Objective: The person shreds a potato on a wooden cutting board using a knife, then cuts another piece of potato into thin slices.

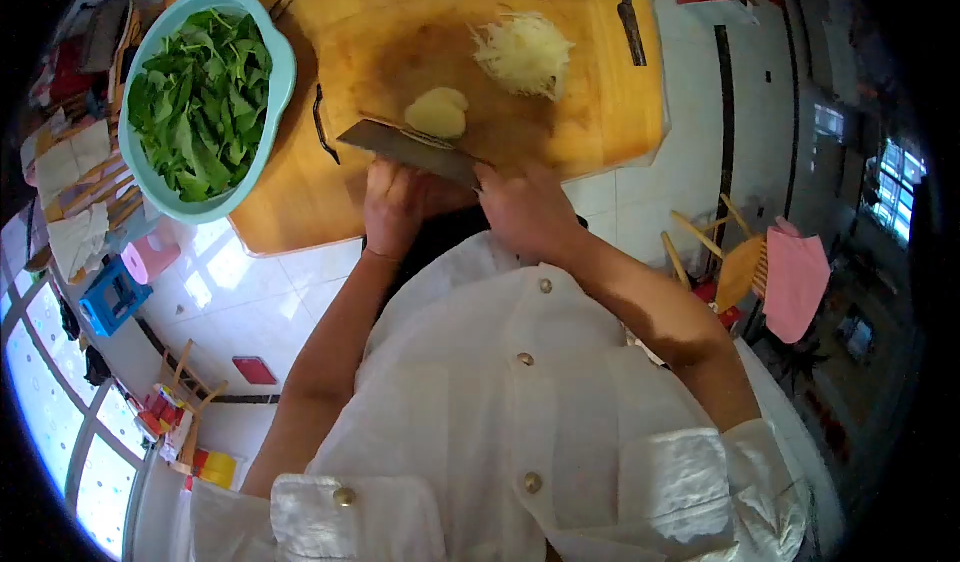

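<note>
My right hand (525, 207) is closed round the handle end of a broad-bladed kitchen knife (412, 152), its blade pointing left across the near part of a wooden cutting board (605, 102). My left hand (395, 202) is on the near side of the blade, fingers curled close to it; whatever they press on is hidden. Just beyond the blade lie pale round slices (437, 112), overlapping, which look like potato. Farther back on the board sits a loose heap of pale, thin shreds (525, 54).
A light-blue basin (283, 67) full of green leaves (205, 102) stands left on the wooden table (275, 207). A dark strap-like item (632, 32) is at the back right. Chairs stand on the tiled floor, one with a pink cloth (795, 282).
</note>
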{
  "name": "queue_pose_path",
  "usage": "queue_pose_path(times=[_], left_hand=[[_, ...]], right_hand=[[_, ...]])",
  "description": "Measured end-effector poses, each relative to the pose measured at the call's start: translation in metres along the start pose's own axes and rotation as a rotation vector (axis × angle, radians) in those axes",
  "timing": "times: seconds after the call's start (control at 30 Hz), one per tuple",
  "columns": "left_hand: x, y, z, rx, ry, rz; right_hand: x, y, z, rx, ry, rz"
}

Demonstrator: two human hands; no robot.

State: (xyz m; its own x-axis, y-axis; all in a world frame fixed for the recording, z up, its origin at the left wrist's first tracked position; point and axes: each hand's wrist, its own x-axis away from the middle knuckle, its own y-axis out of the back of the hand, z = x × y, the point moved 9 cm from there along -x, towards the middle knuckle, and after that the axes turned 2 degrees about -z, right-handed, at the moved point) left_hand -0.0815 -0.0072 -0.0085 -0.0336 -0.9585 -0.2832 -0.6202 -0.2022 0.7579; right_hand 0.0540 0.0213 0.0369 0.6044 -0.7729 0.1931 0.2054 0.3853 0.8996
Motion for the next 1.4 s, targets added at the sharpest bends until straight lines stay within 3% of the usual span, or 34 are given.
queue_pose_path(times=[0.13, 0.2, 0.3, 0.5, 0.63, 0.73, 0.9, 0.93, 1.0, 1.1, 1.2, 1.33, 1.4], left_hand=[[0.002, 0.000, 0.000, 0.128, 0.034, 0.056], [0.002, -0.001, 0.001, 0.080, 0.042, 0.055], [0.003, 0.002, 0.001, 0.134, 0.053, 0.027], [0.014, -0.015, 0.011, 0.019, 0.014, 0.087], [0.012, -0.004, 0.014, 0.146, 0.079, 0.028], [0.005, 0.002, 0.007, 0.144, 0.097, 0.015], [-0.005, 0.005, -0.001, 0.123, 0.093, 0.011], [-0.005, 0.004, 0.000, 0.124, 0.092, 0.007], [0.000, 0.003, 0.003, 0.091, 0.084, 0.009], [0.002, 0.000, 0.003, 0.030, 0.005, 0.001], [0.001, -0.005, 0.002, 0.045, -0.019, 0.015], [-0.002, 0.001, -0.001, 0.074, -0.031, -0.026], [-0.002, 0.006, 0.001, 0.102, 0.060, -0.030]], right_hand=[[0.035, 0.031, 0.011, 0.013, -0.057, -0.061], [0.047, 0.027, 0.008, 0.081, -0.097, 0.118], [0.055, 0.025, 0.007, 0.165, -0.079, 0.077], [0.050, 0.013, 0.005, 0.192, -0.119, 0.136], [0.027, 0.007, 0.004, 0.086, -0.170, 0.197], [0.003, -0.001, 0.007, 0.052, 0.001, -0.050], [-0.008, -0.033, -0.007, -0.068, -0.171, 0.234], [-0.008, -0.030, -0.007, -0.064, -0.170, 0.233], [-0.009, 0.005, -0.004, -0.152, -0.112, -0.113], [-0.018, -0.009, -0.013, -0.423, -0.103, -0.179], [-0.032, -0.033, -0.016, -0.498, -0.177, 0.015], [-0.026, -0.024, -0.012, -0.285, -0.187, 0.031], [-0.017, -0.015, -0.021, -0.264, -0.293, -0.005]])
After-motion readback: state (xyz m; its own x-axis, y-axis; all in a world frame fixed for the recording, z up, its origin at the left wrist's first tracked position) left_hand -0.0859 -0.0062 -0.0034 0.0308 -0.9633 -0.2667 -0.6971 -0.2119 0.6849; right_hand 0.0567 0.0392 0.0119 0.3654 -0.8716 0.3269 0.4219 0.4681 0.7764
